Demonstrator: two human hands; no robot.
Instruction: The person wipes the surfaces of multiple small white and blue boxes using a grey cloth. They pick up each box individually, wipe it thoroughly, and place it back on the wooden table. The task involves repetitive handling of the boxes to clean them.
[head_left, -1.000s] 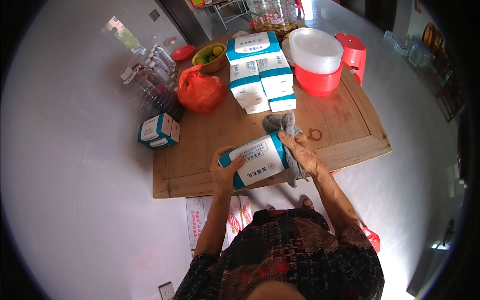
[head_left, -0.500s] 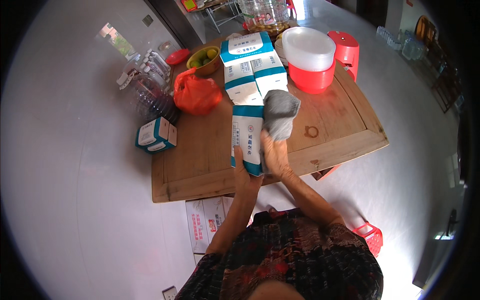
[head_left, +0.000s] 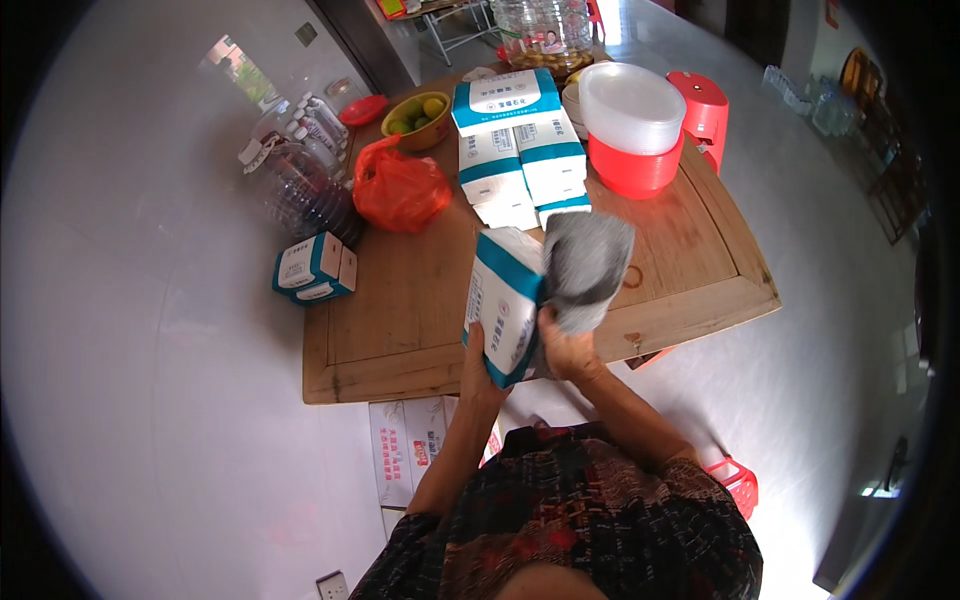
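Note:
My left hand (head_left: 484, 365) is closed round the lower left side of a white and teal tissue pack (head_left: 505, 310), held tilted above the table's near edge. At the pack's right side my right hand (head_left: 568, 345) grips a grey cloth (head_left: 588, 262), which is blurred and flares up beyond the fingers. Part of the cloth lies against the pack. Just past both hands, several similar tissue packs (head_left: 522, 160) stand stacked on the wooden table (head_left: 400, 310).
Left on the table are an orange-red plastic bag (head_left: 400, 185), a yellow bowl of green fruit (head_left: 418, 128), bottles (head_left: 318, 130) and two more tissue packs (head_left: 315, 268). To the right stand stacked clear and red tubs (head_left: 632, 130). A large jar (head_left: 545, 35) is at the back.
The tissue pack has tipped over, showing its top end, and come slightly nearer. My right hand and the cloth have moved right and nearer, with the cloth spread wider.

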